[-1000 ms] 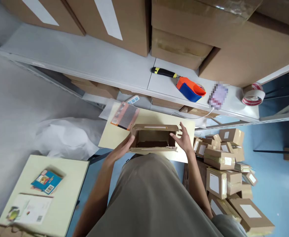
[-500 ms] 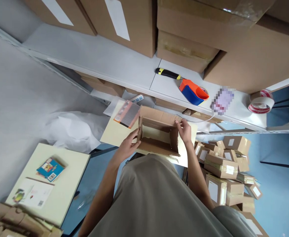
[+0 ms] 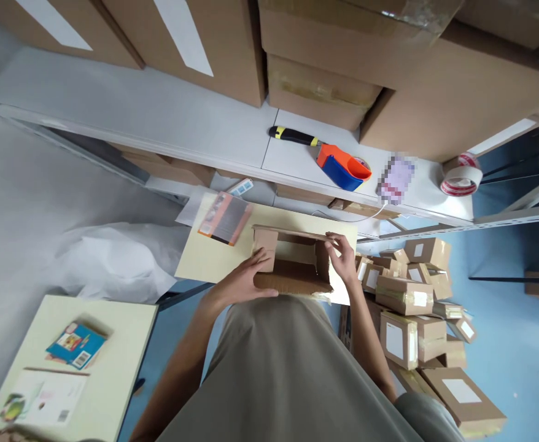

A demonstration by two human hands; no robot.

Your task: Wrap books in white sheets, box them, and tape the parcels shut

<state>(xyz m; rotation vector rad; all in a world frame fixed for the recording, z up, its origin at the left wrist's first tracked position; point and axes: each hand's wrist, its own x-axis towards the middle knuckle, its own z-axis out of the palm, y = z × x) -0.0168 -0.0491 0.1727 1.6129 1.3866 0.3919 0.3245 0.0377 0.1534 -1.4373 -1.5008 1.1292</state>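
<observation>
An open, empty cardboard box sits in front of me on a pale yellow board. My left hand grips its left end, fingers on the left flap, which is folded inward, and thumb along the near edge. At the far right corner, my right hand holds the rim between thumb and fingers. A book with an orange border lies left of the box on the same board.
Above the board, a shelf carries a tape dispenser, a blurred-out phone, tape rolls and large cartons. Several taped boxes are piled on the floor at right. Books lie on a left-hand table.
The left flap has folded inward over the box opening, with my left hand moved onto it. The far flap looks more upright. My view has shifted a little to the right.
</observation>
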